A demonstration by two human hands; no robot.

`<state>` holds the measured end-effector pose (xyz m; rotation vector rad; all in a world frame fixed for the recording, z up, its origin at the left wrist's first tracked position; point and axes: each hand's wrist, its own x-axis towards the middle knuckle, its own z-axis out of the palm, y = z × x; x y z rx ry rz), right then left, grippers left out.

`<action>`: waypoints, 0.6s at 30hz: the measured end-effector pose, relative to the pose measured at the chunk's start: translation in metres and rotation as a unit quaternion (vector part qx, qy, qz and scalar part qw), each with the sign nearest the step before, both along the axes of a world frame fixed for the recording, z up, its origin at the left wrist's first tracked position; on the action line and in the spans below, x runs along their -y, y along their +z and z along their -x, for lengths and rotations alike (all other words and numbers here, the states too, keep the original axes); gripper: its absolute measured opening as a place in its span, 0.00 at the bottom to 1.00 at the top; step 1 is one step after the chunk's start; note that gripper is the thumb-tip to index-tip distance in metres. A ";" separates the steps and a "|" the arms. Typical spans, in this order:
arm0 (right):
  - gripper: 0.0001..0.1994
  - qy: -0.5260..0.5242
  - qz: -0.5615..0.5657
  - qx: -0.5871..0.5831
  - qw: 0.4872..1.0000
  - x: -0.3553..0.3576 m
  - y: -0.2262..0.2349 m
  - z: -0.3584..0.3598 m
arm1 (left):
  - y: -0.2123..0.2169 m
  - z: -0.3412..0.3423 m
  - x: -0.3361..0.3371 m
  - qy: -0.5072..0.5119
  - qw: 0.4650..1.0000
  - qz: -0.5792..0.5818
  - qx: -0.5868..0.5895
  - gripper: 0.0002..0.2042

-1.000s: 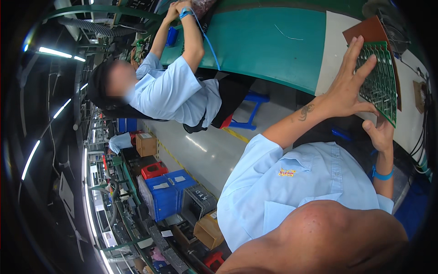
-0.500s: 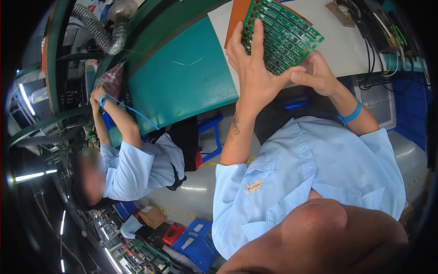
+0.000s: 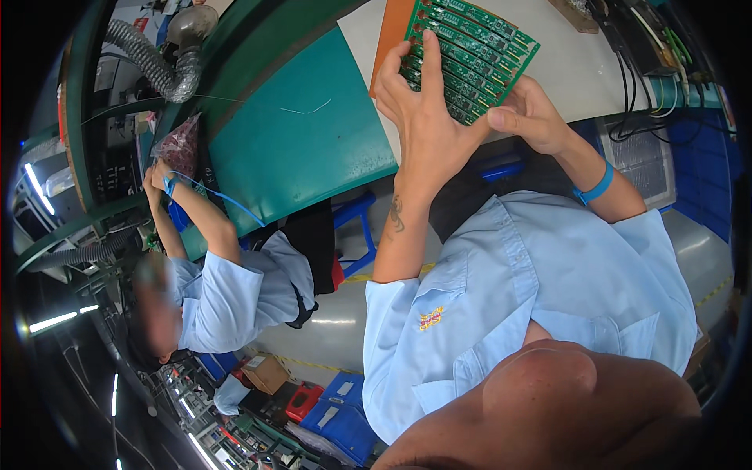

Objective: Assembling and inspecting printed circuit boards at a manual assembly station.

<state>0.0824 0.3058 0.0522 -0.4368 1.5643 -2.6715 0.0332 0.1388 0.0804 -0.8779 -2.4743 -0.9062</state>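
A green circuit board panel (image 3: pixel 484 48), made up of several narrow strips with small parts on them, is tilted above the bench in front of me. My left hand (image 3: pixel 431 121) grips it from the left and near side, thumb toward the near corner and one finger raised along its face. At the near right corner, my right hand (image 3: pixel 534 117) grips the panel, its thumb close to the left thumb. Its other fingertips are partly hidden behind the board. An orange sheet (image 3: pixel 389 37) shows behind the panel's left side.
Below lies a pale mat (image 3: pixel 576 66) beside a green bench top (image 3: pixel 290 129). Black cables (image 3: pixel 627 98) hang at the right. On the left, a co-worker (image 3: pixel 227 301) handles a clear bag of reddish items (image 3: pixel 178 145). A flexible metal duct (image 3: pixel 149 66) stands behind.
The whole view has shifted a little, so hands, panel and bench appear slightly farther left. Both hands keep nearly the same grip on the panel.
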 end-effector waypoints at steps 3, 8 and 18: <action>0.20 -0.014 -0.004 0.046 0.999 0.002 0.005 0.000 | -0.002 0.000 0.000 -0.013 1.000 0.000 0.008 0.53; 0.16 -0.034 -0.041 0.073 0.996 0.000 0.003 0.000 | -0.006 -0.004 -0.006 -0.024 0.998 -0.051 0.017 0.52; 0.11 -0.128 -0.158 0.035 0.979 0.012 0.009 -0.001 | -0.014 -0.009 -0.015 -0.011 0.994 -0.098 -0.056 0.38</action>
